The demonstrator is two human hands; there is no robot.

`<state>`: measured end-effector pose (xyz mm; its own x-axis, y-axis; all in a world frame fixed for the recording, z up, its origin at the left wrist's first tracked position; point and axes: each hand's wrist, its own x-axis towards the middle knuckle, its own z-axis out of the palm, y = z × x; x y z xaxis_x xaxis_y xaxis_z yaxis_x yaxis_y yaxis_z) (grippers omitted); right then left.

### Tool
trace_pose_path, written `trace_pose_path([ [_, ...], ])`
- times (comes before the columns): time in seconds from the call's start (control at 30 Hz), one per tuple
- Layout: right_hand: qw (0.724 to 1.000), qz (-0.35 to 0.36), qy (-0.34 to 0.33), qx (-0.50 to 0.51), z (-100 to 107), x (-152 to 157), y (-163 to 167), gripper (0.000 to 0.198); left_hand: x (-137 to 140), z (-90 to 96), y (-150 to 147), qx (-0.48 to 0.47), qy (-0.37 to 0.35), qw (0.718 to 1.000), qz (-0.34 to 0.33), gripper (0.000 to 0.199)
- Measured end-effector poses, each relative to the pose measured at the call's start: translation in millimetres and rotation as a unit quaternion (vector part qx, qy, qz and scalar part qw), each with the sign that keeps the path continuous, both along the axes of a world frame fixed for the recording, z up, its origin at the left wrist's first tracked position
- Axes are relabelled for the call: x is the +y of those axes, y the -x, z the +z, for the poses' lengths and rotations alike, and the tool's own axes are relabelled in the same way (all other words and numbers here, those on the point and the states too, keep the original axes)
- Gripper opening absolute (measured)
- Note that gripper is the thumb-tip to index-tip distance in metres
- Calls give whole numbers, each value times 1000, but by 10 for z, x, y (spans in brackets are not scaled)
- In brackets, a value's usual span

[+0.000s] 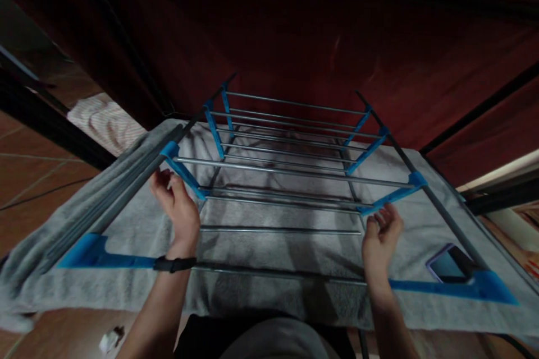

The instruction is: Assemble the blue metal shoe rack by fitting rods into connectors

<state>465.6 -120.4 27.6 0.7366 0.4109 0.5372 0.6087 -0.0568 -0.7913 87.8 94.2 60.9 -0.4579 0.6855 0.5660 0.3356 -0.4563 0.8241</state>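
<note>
From where I stand, the person seems to be in the middle of fitting or straightening a metal tube rack (269, 171), which lies on a grey cloth (278, 249) spread over the worktop. The left hand (177, 205) is at the left blue bracket (185, 175), fingers loosely curled; the right hand (381, 241) is just under the right blue bracket (389, 200), half closed. Whether either one truly grips, I can't tell.

I'd say the next move calls for a firm, even hold on both brackets, so that the crossbar joining them stays level.

The front bar spans the near side, under both forearms, so the hands have to work over it. Loose-looking tubes (122, 184) lie along the cloth's left edge, limiting sideways room there. A phone (448, 265) sits close inside the front right corner. Beyond the rack's far end hangs dark red sheeting (286, 28), so the roomier side is toward the person.
</note>
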Motion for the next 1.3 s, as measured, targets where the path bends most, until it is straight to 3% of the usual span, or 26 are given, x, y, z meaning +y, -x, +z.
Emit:
trace_pose_path([
  [0.07, 992, 93, 83, -32, -186, -108, 280, 37, -300, -212, 7, 31, 43, 999, -2, 54],
  [0.17, 951, 214, 200, -97, -476, -219, 569, 36, -744, -577, 75, 163, 121, 973, -107, 37],
  [0.27, 916, 249, 260, -174, -695, -207, 679, 42, -1051, -874, 176, 288, 145, 929, -181, 33],
  [0.4, 873, 278, 303, -262, -837, -25, 732, 48, -1237, -1052, 207, 365, 134, 901, -191, 32],
  [0.53, 842, 319, 323, -293, -866, 156, 779, 50, -1309, -1003, 76, 404, 110, 886, -198, 32],
  [0.63, 835, 335, 312, -304, -809, 204, 741, 50, -1318, -888, -4, 430, 99, 882, -164, 34],
  [0.73, 840, 329, 294, -315, -647, 195, 649, 50, -1279, -762, 8, 463, 85, 872, -132, 38],
  [1.0, 849, 305, 252, -349, -24, 306, 584, 39, -999, -521, 200, 530, -14, 836, -140, 39],
  [1.3, 848, 275, 242, -382, 193, 508, 413, 38, -870, -492, 199, 520, -62, 842, -130, 35],
])
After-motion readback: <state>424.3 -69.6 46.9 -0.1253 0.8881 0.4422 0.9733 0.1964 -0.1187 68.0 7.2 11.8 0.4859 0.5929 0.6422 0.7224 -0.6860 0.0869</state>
